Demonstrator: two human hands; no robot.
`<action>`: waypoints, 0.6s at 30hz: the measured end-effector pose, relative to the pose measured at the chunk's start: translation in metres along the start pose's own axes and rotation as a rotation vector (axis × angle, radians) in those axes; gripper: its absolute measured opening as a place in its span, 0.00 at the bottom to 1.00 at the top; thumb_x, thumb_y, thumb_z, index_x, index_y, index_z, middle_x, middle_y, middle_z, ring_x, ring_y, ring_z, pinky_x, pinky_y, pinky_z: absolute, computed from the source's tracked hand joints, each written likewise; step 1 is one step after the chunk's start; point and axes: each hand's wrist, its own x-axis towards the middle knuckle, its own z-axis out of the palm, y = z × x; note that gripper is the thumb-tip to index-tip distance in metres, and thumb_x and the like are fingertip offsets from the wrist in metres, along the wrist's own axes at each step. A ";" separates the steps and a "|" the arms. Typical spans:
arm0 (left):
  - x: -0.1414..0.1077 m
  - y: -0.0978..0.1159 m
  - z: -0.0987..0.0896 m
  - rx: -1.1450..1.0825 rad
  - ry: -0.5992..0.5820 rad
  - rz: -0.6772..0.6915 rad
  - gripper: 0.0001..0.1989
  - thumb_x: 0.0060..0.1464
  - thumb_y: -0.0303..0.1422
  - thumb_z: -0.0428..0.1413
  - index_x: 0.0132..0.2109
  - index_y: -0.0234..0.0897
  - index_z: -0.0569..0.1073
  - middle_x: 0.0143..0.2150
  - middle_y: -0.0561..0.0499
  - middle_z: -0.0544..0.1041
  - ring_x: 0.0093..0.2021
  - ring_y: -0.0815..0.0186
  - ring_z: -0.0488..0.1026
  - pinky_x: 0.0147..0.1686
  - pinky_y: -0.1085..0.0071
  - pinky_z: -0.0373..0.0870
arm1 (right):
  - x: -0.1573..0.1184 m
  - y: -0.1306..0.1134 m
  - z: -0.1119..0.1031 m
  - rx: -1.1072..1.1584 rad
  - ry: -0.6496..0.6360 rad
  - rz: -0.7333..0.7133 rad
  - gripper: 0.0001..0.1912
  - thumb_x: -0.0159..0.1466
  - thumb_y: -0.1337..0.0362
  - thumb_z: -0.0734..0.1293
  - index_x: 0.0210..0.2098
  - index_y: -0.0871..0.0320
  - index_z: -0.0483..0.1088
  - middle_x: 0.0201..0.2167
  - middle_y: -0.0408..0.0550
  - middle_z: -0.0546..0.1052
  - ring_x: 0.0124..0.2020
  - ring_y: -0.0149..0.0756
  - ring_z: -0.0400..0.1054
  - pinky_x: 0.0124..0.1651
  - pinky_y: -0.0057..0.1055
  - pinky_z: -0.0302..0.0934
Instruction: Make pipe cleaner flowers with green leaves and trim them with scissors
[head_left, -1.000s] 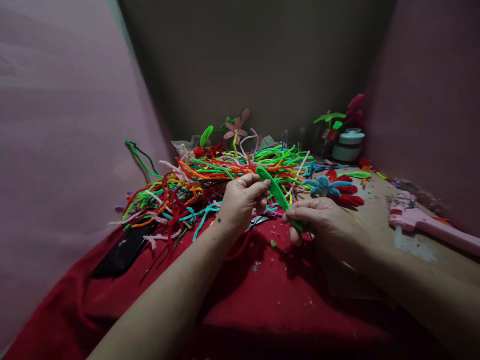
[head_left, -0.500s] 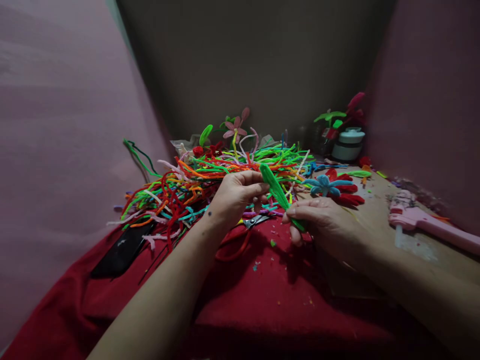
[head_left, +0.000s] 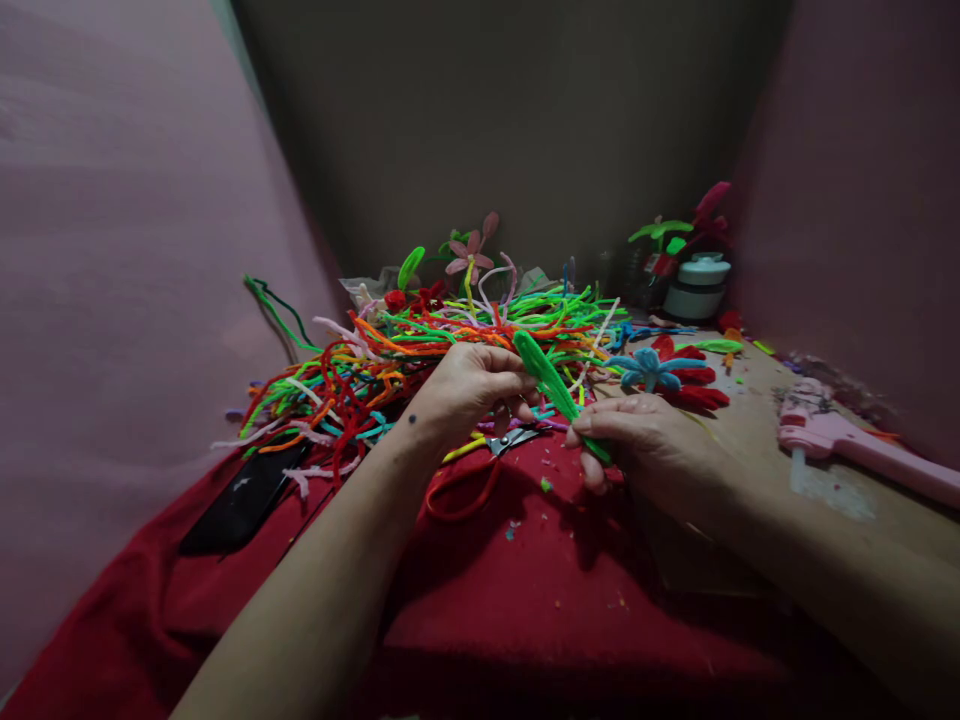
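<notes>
Head view: the worktop [head_left: 757, 400] is covered along its near edge by a red cloth [head_left: 555, 600], and its far half is filled by a loose pile of coloured fuzzy stems [head_left: 465, 335]. Both forearms are reached in over the near edge, one slanted from each near corner, so that the hands are brought close together above the middle. Toward the right edge a pink glue gun [head_left: 832, 435] is set; just below the left hand [head_left: 471, 385], red-handled scissors [head_left: 496, 443] are laid on the cloth. By the right hand [head_left: 637, 435], the lower end of a green leaf-shaped piece [head_left: 551, 375] is pinched between thumb and fingers, and the piece is held up tilted, its tip pointed toward the pile. The left thumb and forefinger are nearly closed at its upper edge, the other fingers loosely curled; whether it is gripped there cannot be told. The step in hand is judged to be a shaping of the piece; for the next move, a steady right pinch and light left fingertip contact would be called for
</notes>
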 end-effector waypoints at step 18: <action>0.004 -0.023 0.034 0.051 0.264 0.348 0.06 0.48 0.31 0.54 0.27 0.34 0.68 0.16 0.59 0.63 0.15 0.78 0.58 0.16 0.80 0.55 | 0.001 0.002 0.001 0.216 -0.139 0.022 0.10 0.55 0.67 0.60 0.20 0.62 0.70 0.09 0.43 0.68 0.12 0.29 0.61 0.21 0.28 0.58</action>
